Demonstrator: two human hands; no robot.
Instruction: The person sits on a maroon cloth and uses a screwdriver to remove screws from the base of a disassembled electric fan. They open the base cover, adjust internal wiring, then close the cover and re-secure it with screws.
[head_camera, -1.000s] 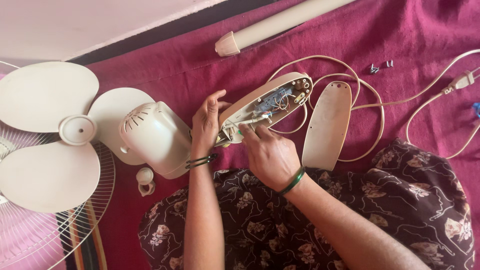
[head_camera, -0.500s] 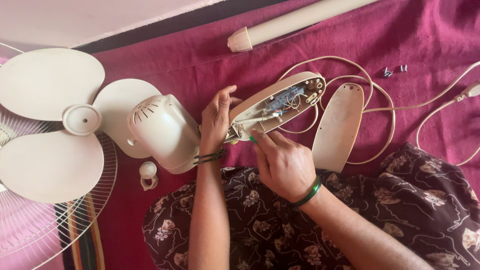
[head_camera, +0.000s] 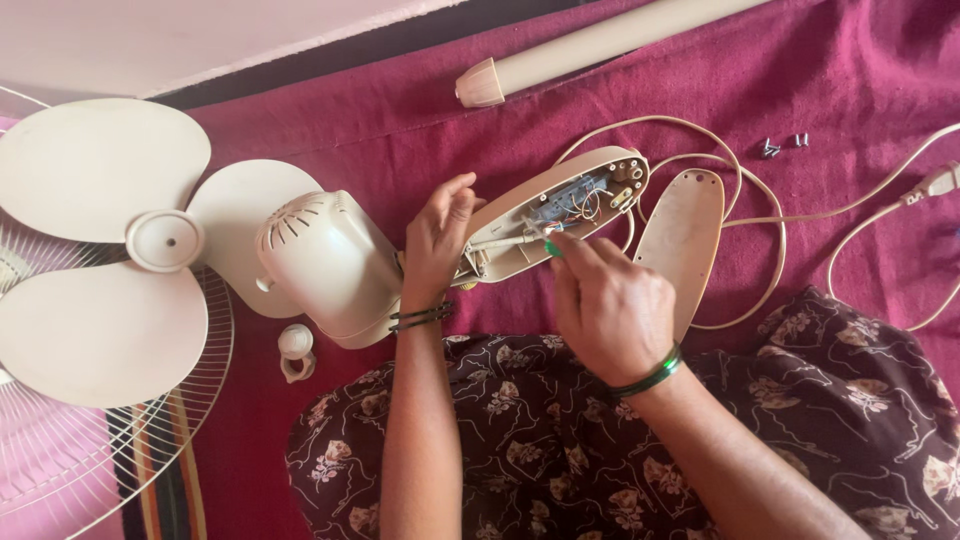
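A cream fan lies dismantled on a maroon cloth (head_camera: 300, 130). My left hand (head_camera: 437, 238) grips the neck end of the opened switch housing (head_camera: 610, 178), next to the motor casing (head_camera: 325, 262). My right hand (head_camera: 607, 300) pinches a small green-tipped tool (head_camera: 552, 247), its tip among the wires inside the housing. The housing's oval cover (head_camera: 683, 232) lies just to the right. Three fan blades (head_camera: 110, 250) spread at the left.
A cream pole (head_camera: 600, 45) lies across the top. Two small screws (head_camera: 783, 145) sit at the upper right. A cream power cord (head_camera: 850, 210) loops to the right, ending in a plug. A wire grille (head_camera: 90, 450) lies lower left, a small knob (head_camera: 294, 350) beside it.
My right hand has slid a little right along the housing, its fingertips now at the wiring. My left hand keeps its hold. The view shifted slightly.
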